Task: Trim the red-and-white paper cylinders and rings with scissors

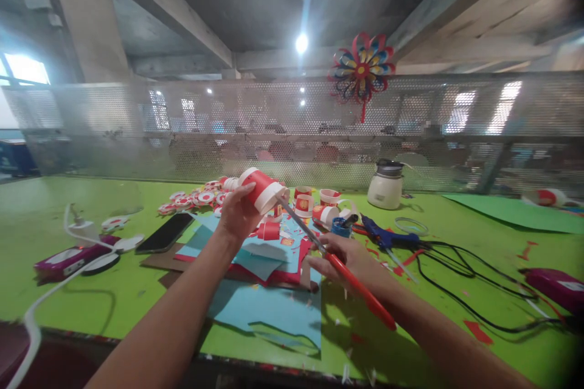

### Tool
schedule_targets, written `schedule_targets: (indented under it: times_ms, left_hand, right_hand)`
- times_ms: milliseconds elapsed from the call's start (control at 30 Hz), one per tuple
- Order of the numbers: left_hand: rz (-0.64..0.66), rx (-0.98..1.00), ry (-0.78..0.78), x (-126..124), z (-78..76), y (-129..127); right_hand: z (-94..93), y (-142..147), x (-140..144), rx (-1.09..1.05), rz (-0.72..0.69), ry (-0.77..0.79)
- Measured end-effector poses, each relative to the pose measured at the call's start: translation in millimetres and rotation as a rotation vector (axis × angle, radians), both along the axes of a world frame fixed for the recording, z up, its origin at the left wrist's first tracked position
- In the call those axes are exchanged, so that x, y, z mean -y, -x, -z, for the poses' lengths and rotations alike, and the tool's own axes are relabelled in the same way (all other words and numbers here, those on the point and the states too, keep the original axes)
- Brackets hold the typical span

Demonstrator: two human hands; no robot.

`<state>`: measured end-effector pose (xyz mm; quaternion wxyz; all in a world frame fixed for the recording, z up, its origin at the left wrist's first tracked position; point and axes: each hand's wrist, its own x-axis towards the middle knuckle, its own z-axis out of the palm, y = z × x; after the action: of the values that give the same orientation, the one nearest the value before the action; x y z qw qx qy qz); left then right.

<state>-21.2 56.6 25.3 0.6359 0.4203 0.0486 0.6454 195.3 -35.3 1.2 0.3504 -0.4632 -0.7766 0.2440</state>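
Observation:
My left hand [238, 211] holds a red and white paper cup [261, 187] tilted on its side, its open end towards the right. In my right hand [343, 256] is a pair of scissors [353, 289] with red handles. The blade tips reach up to the cup's rim; whether they have cut into it I cannot tell. Below the cup lie sheets of light blue paper [274, 316] and red and brown sheets. More red and white cups [303, 204] and cut cup pieces stand and lie just behind, near a small blue pot [340, 227].
At left are a black phone [165, 233], a purple power strip [75, 258] and a pile of red and white discs [201, 197]. A blue glue gun [387, 236] with black cord lies right, before a white kettle [385, 187]. A perforated metal screen [255, 115] bearing a paper flower [362, 70] stands behind.

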Motion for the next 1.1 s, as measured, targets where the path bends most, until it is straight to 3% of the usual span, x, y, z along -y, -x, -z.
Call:
schedule_targets:
  times_ms: [167, 300, 467, 567, 667, 900, 1100]
  left_hand:
    - [-0.073, 0.06, 0.053, -3, -4.4, 3]
    - [-0.127, 0.101, 0.226, -7, -4.5, -1]
    - [0.09, -0.162, 0.39, 8, 7.6, -33]
    - [0.275, -0.339, 0.324, 23, 16.8, -54]
    - [0.369, -0.407, 0.254, 32, 22.3, -65]
    - [0.321, -0.403, 0.244, 37, 18.4, -68]
    - [0.277, -0.337, 0.231, 35, 19.1, -68]
  right_hand:
    - [-4.6, -1, 1, -0.105, -0.02, 0.034]
    - [-6.9, 0, 1, -0.176, 0.06, 0.026]
    - [-3.3, -1, -9, -0.29, 0.179, -0.193]
    - [2.8, -4, -17, -0.325, 0.252, -0.261]
    - [9.2, -7, -21, -0.398, 0.341, -0.337]
    - [18.6, -7, -24, -0.449, 0.38, -0.514]
    - [23.2, -1, -30, -0.513, 0.315, -0.372]
